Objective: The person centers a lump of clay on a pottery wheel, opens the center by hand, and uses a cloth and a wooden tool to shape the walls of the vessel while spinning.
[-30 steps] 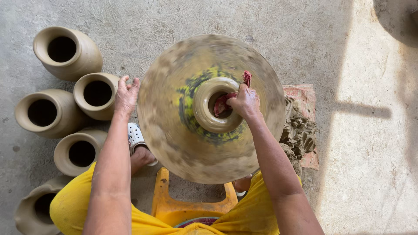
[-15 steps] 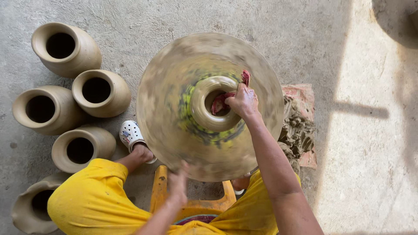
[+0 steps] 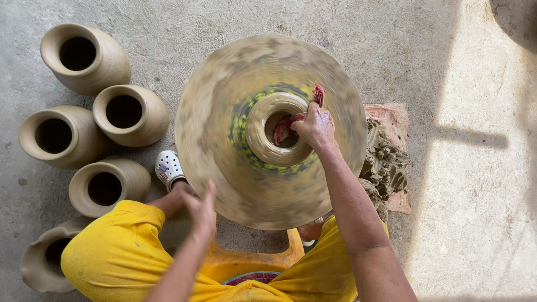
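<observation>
A round clay-smeared potter's wheel (image 3: 224, 184) spins, blurred, in the middle of the head view. On its centre stands a small wet clay pot (image 3: 263, 120) with an open mouth. My right hand (image 3: 316, 126) presses a red cloth (image 3: 288, 126) over the pot's rim, with part of the cloth inside the mouth and its end sticking out behind my fingers. My left hand (image 3: 201, 210) hovers at the wheel's near-left edge, fingers apart, holding nothing. I sit on a yellow stool (image 3: 251, 260) in yellow trousers.
Several finished clay pots stand on the concrete floor at the left, such as one (image 3: 84, 56) at the back and one (image 3: 131, 114) nearest the wheel. My foot in a white clog (image 3: 168, 168) rests beside the wheel. A lump of raw clay (image 3: 386, 162) lies on a mat at the right.
My left hand has come off the wheel's far-left rim and drawn back toward my lap at the near edge. My right hand stays on the pot's rim with the cloth.
</observation>
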